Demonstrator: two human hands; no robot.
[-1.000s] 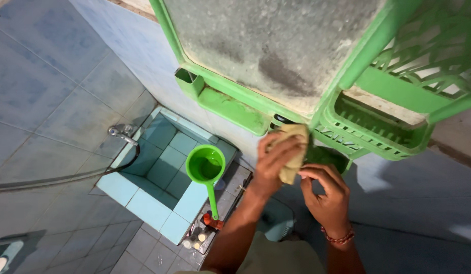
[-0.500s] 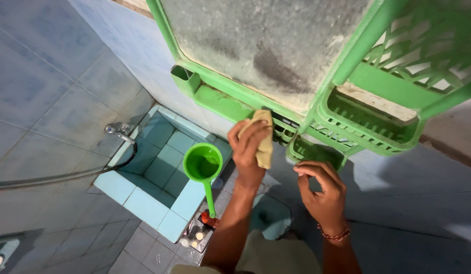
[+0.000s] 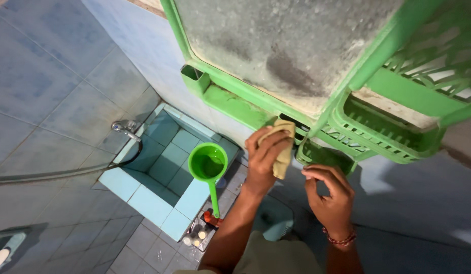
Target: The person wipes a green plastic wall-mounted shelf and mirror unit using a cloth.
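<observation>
- The left hand (image 3: 266,157) has its fingers clenched around a folded tan cloth (image 3: 282,147), pressing it against the lower edge of the green plastic mirror frame (image 3: 235,104), just beside the small green tray (image 3: 324,155).
- The right hand (image 3: 329,195) hovers below the tray, fingers loosely curled and holding nothing.
- The mirror glass (image 3: 291,45) looks cloudy and carries a dark smudge, so most of the wiping seems left to do.
- A green dipper (image 3: 207,165) rests on the tiled water basin (image 3: 159,195), well apart from the hands.

Soft matt cloth (image 3: 281,152), glossy green plastic frame (image 3: 235,104), mirror (image 3: 291,48) seemingly dull and grimy.
</observation>
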